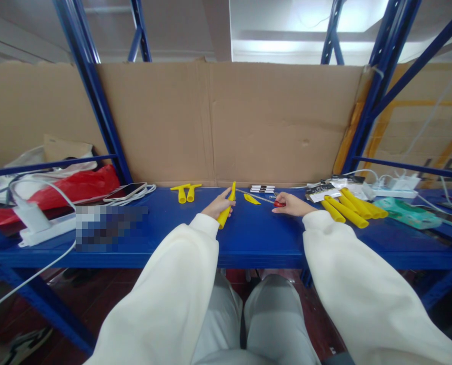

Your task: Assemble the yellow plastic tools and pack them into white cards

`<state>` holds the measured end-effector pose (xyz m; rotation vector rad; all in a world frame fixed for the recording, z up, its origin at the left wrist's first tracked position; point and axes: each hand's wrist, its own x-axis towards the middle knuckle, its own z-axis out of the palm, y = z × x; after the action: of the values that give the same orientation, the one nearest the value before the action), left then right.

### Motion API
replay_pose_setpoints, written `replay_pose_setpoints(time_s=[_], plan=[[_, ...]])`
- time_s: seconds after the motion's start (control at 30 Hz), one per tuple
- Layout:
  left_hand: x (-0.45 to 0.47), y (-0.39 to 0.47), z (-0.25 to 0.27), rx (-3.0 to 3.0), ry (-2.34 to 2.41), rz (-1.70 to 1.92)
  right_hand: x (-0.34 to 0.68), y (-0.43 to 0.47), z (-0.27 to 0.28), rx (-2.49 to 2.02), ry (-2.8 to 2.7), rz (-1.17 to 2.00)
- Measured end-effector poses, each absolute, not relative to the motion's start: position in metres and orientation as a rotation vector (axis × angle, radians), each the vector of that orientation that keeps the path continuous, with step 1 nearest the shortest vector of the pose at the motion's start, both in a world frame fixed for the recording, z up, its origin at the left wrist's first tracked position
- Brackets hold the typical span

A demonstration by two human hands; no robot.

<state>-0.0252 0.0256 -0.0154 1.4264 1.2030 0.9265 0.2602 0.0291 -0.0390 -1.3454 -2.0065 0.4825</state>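
My left hand (218,204) is closed around a yellow plastic handle (224,217), a round tube with a narrow upper end that stands tilted above the table. My right hand (292,204) grips the red handle of a screwdriver (279,204). Its thin metal shaft runs left toward the upper part of the yellow handle; whether the tip touches it I cannot tell. Between the hands, a flat yellow plastic piece (252,199) lies on the blue table. Small black-and-white packs (263,188) sit behind it. Farther left lie two yellow T-shaped tools (186,192).
Several yellow tubes (347,208) lie at right beside clear packets (322,191) and a green plastic bag (408,213). White power strips (48,229) with cables stand at both ends. A cardboard sheet (271,121) closes the back, between blue posts (107,121). Red bags (81,190) are left.
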Motion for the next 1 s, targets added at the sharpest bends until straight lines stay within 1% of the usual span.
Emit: replay_pose_setpoints(time_s=[0.1, 0.2, 0.43, 0.57, 0.7, 0.9, 1.0], plan=[[-0.025, 0.026, -0.016, 1.434, 1.205, 0.907, 0.261, 0.031, -0.042, -1.364, -1.975, 0.394], [-0.025, 0.026, -0.015, 1.440, 1.205, 0.894, 0.261, 0.028, -0.040, -1.377, -2.013, 0.374], [-0.026, 0.030, -0.018, 1.417, 1.185, 0.931, 0.258, 0.024, -0.034, -1.408, -2.101, 0.513], [-0.026, 0.033, -0.019, 1.390, 1.159, 0.962, 0.257, 0.027, -0.037, -1.355, -1.992, 0.537], [-0.025, 0.035, -0.019, 1.351, 1.143, 0.990, 0.256, 0.026, -0.038, -1.401, -1.896, 0.573], [-0.025, 0.037, -0.019, 1.336, 1.182, 1.014, 0.253, 0.019, -0.032, -1.385, -2.033, 0.597], [-0.026, 0.037, -0.019, 1.343, 1.181, 1.013, 0.251, 0.018, -0.032, -1.395, -1.999, 0.652]])
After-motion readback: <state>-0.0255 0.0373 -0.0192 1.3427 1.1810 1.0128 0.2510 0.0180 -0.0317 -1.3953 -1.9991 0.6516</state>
